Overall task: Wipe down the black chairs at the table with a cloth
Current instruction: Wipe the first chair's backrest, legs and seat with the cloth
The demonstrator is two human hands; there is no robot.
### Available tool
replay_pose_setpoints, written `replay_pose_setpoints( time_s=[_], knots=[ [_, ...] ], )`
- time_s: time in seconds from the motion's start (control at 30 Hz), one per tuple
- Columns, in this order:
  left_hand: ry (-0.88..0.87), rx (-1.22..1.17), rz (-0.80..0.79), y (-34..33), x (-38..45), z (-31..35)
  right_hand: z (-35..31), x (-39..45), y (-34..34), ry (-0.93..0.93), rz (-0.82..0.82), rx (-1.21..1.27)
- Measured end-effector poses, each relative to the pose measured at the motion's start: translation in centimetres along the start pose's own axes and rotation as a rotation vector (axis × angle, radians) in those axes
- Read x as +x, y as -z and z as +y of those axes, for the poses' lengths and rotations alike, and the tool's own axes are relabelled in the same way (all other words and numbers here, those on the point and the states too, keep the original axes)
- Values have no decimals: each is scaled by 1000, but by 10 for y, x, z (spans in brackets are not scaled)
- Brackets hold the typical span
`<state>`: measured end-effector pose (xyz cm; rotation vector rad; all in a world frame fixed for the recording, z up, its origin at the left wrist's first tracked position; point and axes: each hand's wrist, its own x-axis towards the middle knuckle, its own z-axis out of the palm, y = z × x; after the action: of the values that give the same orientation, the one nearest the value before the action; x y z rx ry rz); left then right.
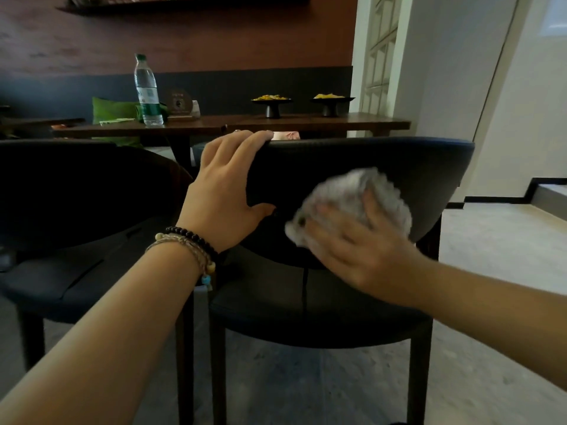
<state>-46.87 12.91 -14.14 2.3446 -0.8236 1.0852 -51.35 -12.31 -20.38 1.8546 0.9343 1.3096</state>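
- The left hand [225, 191] gripped the top left edge of the right black chair [429, 167], fingers curled close together over the backrest rim, thumb spread apart against the back face.
- The right hand [359, 246] pressed a pale grey cloth [346, 191] flat on the backrest's rear face, at about 4 o'clock from the left hand; fingers looked spread, though blur hid the detail.
- A second black chair [76, 191] stood just beside, at 9 o'clock.
- Beyond, at 12 o'clock, the wooden table [276, 122] carried a water bottle [147, 90] and two black footed dishes [271, 105].
- Beaded bracelets [190, 246] circled the left wrist.
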Motion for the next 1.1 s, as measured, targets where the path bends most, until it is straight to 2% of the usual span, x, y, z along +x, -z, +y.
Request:
replay_pose_setpoints(
  time_s=[0.1,0.17,0.27,0.37,0.43,0.53,0.6,0.73,0.8,0.93,1.1],
  knots=[
    [-37,45,-38,7,0,-6,-12,-14,1,177,-159,-34],
    [-55,54,-22,8,0,-6,-6,-4,8,141,-105,7],
    [-55,63,9,6,1,-4,22,32,20,-51,86,54],
    [-54,54,30,5,0,-6,39,62,23,-218,150,56],
    [-53,48,19,5,-1,-6,32,60,21,-155,115,29],
    [-48,57,8,5,-3,-4,9,33,16,65,-28,-18],
    [-51,59,8,5,-2,-3,9,23,16,116,-69,-17],
    [-44,51,22,5,1,-3,36,47,22,-108,91,83],
    [-28,48,32,4,-1,-3,48,64,25,-184,99,128],
    [-17,81,-8,5,-4,-3,55,66,28,-146,52,160],
    [0,98,-20,6,-2,-1,61,29,19,-101,181,124]
  ],
)
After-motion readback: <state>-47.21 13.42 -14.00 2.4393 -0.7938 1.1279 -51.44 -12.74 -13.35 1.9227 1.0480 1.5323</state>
